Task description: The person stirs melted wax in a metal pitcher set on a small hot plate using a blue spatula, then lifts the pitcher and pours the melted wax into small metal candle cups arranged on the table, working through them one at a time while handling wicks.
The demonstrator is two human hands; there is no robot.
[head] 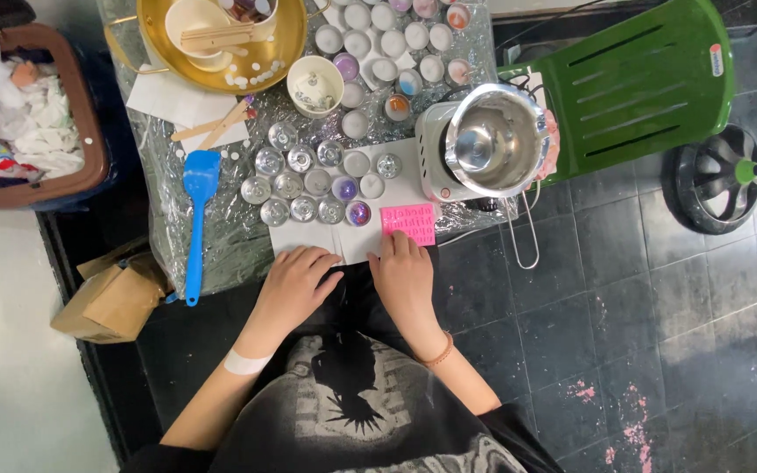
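Hands rest flat at the near table edge: your left hand (295, 280) lies open on white paper (308, 238), your right hand (406, 271) open, fingertips touching the pink silicone mould (409, 222). Beyond, some small cups (308, 188) look filled, others empty.

Left hand (295, 278) flat, palm down, on white paper sheet (308, 235) at near table edge; right hand (405, 278) beside it, fingertips touching pink mould (408, 222). Behind the paper: cluster of small metal tealight cups (295, 186), blue spatula (198, 219) to the left, steel melting pot (494, 140) on white heater to the right. Further out: gold bowl (286, 52), green chair (641, 83), brown bin (81, 180) of crumpled tissue.
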